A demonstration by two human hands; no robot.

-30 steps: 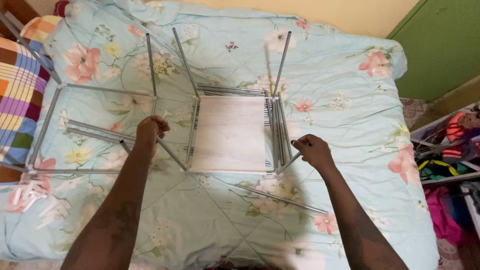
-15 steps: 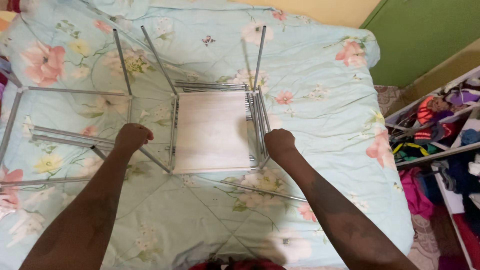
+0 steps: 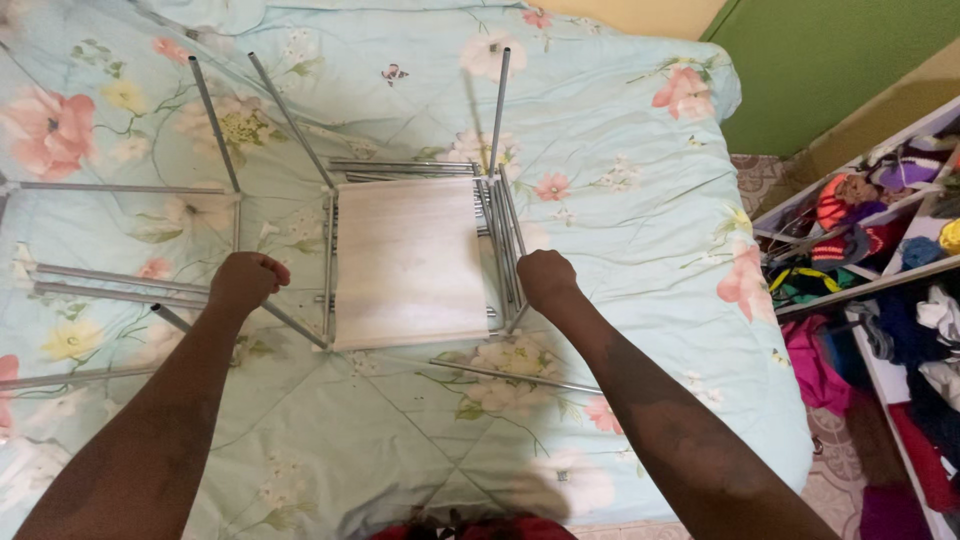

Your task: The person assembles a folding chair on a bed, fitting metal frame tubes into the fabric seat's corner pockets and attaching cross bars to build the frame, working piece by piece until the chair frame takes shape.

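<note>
Assembly looks part done: on the bed the pale board sits among grey metal rods, left hand clenched around one rod, right hand apparently gripping the bundled rods beside the board, with loose rods left.

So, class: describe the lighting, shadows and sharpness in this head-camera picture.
Head view: soft, even light with no glare; the upright metal tube throws only a faint shadow on the floral bedspread; the left hand, right hand and pale wooden board are sharp; the cluttered shelves look stretched at the edge.
</note>
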